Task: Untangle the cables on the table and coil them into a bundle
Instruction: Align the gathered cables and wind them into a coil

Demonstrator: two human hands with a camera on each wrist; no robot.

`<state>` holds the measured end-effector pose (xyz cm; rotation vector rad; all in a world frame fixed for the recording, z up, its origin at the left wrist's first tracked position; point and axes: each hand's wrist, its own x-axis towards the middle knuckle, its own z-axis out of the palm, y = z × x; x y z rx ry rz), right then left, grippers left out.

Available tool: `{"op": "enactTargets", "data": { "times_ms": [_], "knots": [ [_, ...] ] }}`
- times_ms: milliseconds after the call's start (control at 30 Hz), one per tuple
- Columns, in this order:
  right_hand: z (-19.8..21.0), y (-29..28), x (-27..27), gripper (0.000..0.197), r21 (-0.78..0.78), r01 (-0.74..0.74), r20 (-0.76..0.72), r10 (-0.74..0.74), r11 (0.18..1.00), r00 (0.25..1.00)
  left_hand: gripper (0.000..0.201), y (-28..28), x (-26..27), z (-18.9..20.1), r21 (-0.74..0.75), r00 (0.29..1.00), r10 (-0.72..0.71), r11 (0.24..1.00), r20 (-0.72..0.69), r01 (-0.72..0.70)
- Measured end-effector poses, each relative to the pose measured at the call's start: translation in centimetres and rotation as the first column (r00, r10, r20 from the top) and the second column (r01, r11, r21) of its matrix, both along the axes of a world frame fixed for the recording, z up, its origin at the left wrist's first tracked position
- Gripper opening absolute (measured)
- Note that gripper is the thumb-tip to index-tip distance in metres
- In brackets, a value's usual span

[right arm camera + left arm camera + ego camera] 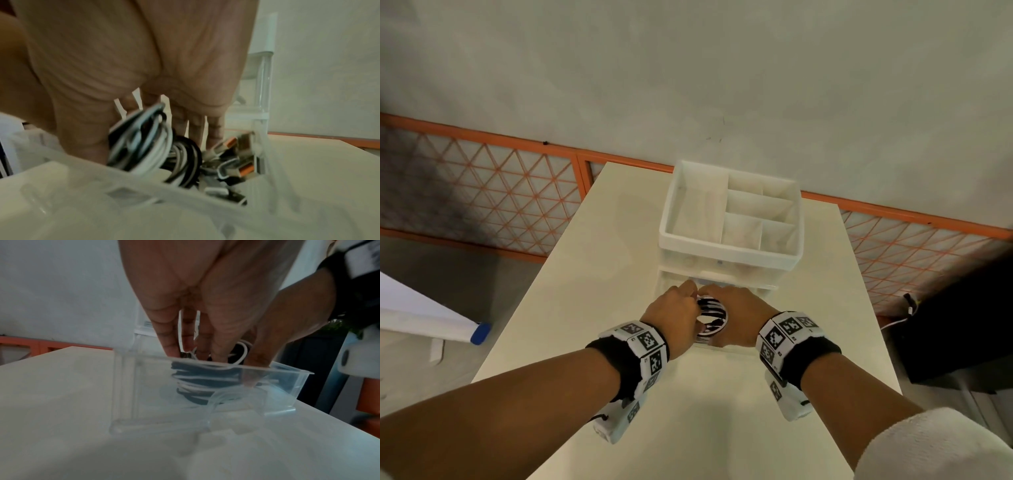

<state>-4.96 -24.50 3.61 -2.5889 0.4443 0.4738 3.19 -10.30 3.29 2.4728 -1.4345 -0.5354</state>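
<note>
A coiled bundle of black and white cables [710, 317] sits between both hands, inside a clear plastic drawer [768, 290] pulled out of the white organizer. My left hand [681, 310] grips the coil's left side, fingers reaching down into the drawer. My right hand [734, 310] holds the right side, thumb and fingers round the loops. The left wrist view shows the bundle [205, 379] through the clear drawer wall [144, 386]. In the right wrist view the coil [144, 142] lies by loose plugs with orange tips [244, 169].
The white organizer [671, 219] with open top compartments stands at the back of the pale table [585, 291], right behind the drawer. An orange lattice fence [482, 192] runs behind the table. A dark object [962, 325] stands off the table's right side.
</note>
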Motion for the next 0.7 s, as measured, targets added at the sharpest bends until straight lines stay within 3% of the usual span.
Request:
{"op": "enactTargets", "data": {
  "times_ms": [167, 233, 333, 433, 533, 600, 700],
  "knots": [
    [1.3, 0.9, -2.7, 0.047, -0.123, -0.002, 0.191, 0.026, 0.992, 0.981, 0.03, -0.2, -0.1, -0.6, 0.021, 0.999, 0.004, 1.0, 0.037, -0.005],
    [1.5, 1.9, -4.2, 0.044, -0.165, -0.016, 0.234, 0.055, 0.986, 0.971, 0.029, -0.1, 0.0, -0.7, 0.015, 0.999, 0.004, 1.0, 0.04, -0.004],
    [0.0, 3.0, -6.3, 0.063, -0.238, -0.021, 0.146, 0.057, 0.971, 0.988, 0.033, 0.1, 0.0, -0.5, -0.012, 1.0, -0.021, 1.0, 0.011, 0.021],
    [-2.1, 2.8, -6.9, 0.094, -0.334, -0.003, 0.18, 0.067, 0.943, 0.981, 0.043, 0.2, 0.1, -0.2, -0.036, 0.998, -0.057, 0.998, -0.003, 0.057],
    [-2.5, 2.8, -6.6, 0.108, -0.319, -0.008, 0.126, 0.051, 0.948, 0.991, 0.047, -0.1, 0.0, -0.3, -0.028, 1.0, -0.028, 0.999, 0.014, 0.028],
    [-1.8, 3.5, -6.3, 0.099, -0.316, 0.004, 0.098, 0.029, 0.949, 0.995, 0.047, -0.4, -0.3, -0.5, 0.0, 1.0, 0.004, 1.0, 0.03, -0.004],
    [-0.7, 4.7, -6.6, 0.064, -0.41, 0.078, 0.188, 0.001, 0.909, 0.982, 0.046, -0.9, -0.5, -0.5, 0.018, 0.998, 0.053, 0.998, 0.034, -0.054]
  ]
}}
